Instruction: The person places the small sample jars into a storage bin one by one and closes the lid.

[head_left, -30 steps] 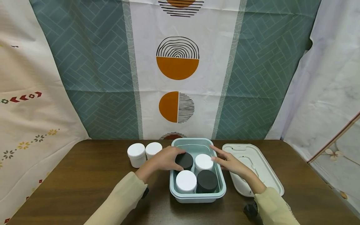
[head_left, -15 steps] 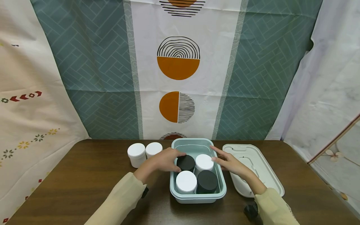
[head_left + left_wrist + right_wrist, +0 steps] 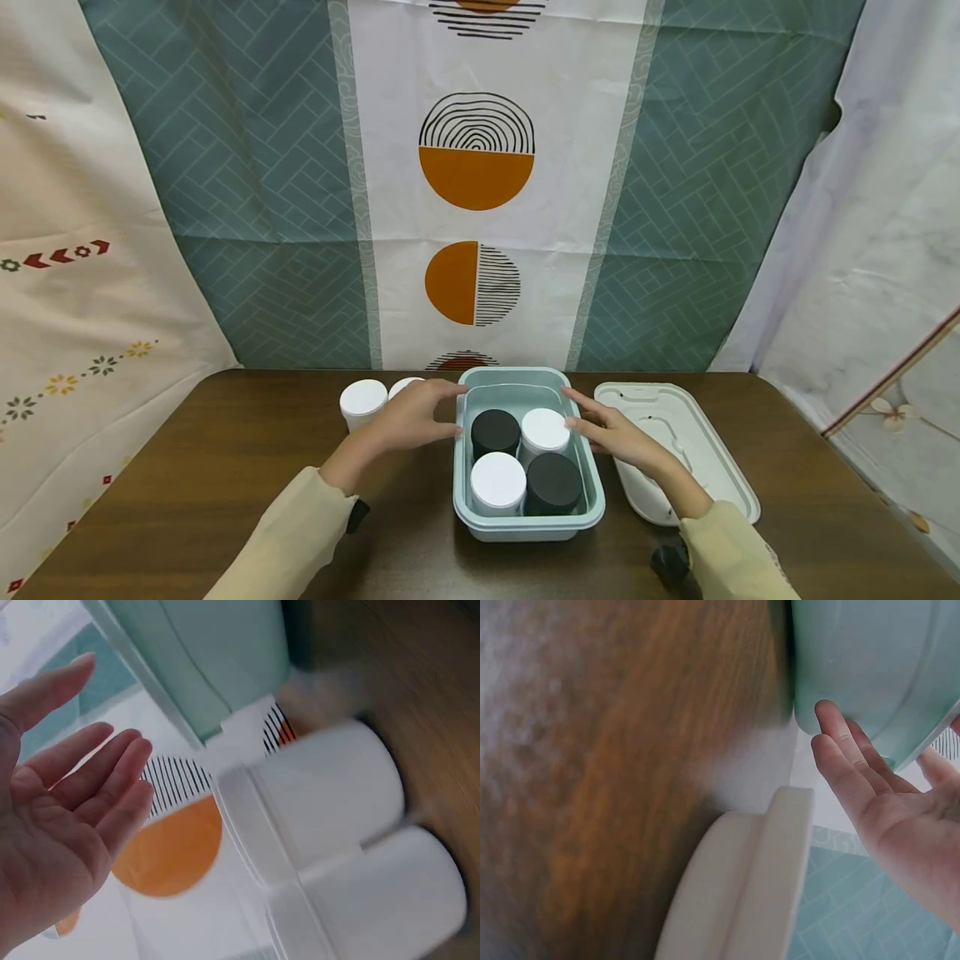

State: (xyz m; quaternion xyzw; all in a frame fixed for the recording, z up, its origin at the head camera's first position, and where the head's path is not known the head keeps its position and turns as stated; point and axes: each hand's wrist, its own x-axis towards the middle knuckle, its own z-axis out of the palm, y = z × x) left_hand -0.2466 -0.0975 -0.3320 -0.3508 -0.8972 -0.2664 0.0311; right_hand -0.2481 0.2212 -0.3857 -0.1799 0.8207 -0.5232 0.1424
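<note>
A pale blue-green plastic bin (image 3: 517, 395) stands mid-table in the head view. Inside it are a black-lidded jar (image 3: 495, 433) and a white jar (image 3: 544, 433) behind, a white jar (image 3: 498, 483) and a black-lidded jar (image 3: 553, 485) in front. My left hand (image 3: 401, 421) is just outside the bin's left rim, fingers extended; its palm (image 3: 67, 817) shows nothing held in the left wrist view. My right hand (image 3: 615, 433) rests at the right rim, fingers outstretched; in the right wrist view, fingertips (image 3: 829, 718) lie along the bin's outer wall (image 3: 855, 652).
Two white jars (image 3: 363, 402) stand left of the bin; my left hand partly covers the farther one. Both show up close as white jars (image 3: 322, 795) in the left wrist view. A white lid (image 3: 701, 446) lies flat at the right. Patterned cloth (image 3: 480, 342) hangs behind the table.
My left hand has let go of the rear-left black-lidded jar and moved left, out of the bin. That jar now stands slightly further right. My right hand has stayed put.
</note>
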